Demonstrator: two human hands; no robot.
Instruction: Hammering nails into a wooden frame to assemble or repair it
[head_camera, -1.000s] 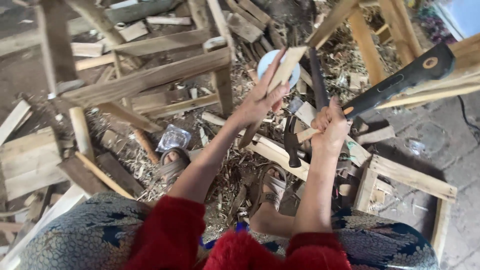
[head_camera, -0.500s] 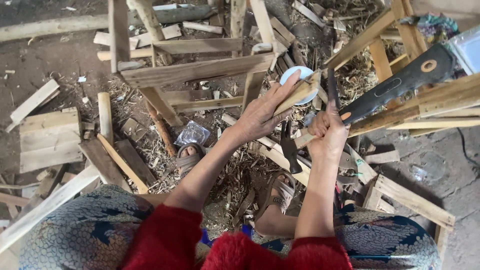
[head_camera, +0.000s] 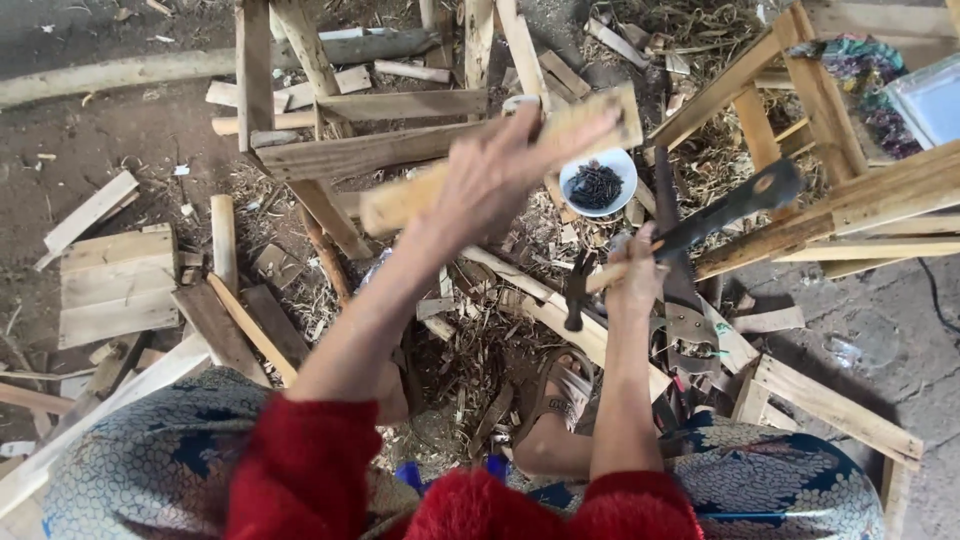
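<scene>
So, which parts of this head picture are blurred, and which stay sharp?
In the head view, the left hand and the wooden strip it holds smear with motion; the right hand and axe blur slightly; the white bowl and wooden frame are sharp under soft daylight.

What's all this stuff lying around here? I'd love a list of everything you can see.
wooden slat: one, pale, blurred, held in the left hand above the frame
hatchet: one, black head and black handle, in the right hand
bowl of nails: one, white bowl with dark nails, on the ground beyond the hands
wooden frame: one, weathered brown, upper middle
stool frame: one, light wood, upper right
plank offcuts: several, pale, on the left
shavings: many, straw-coloured, around the feet
sandal: one visible, grey, on the foot
red sleeves: two, bottom edge
left hand: one, blurred, gripping the slat
right hand: one, closed on the hatchet handle
</scene>
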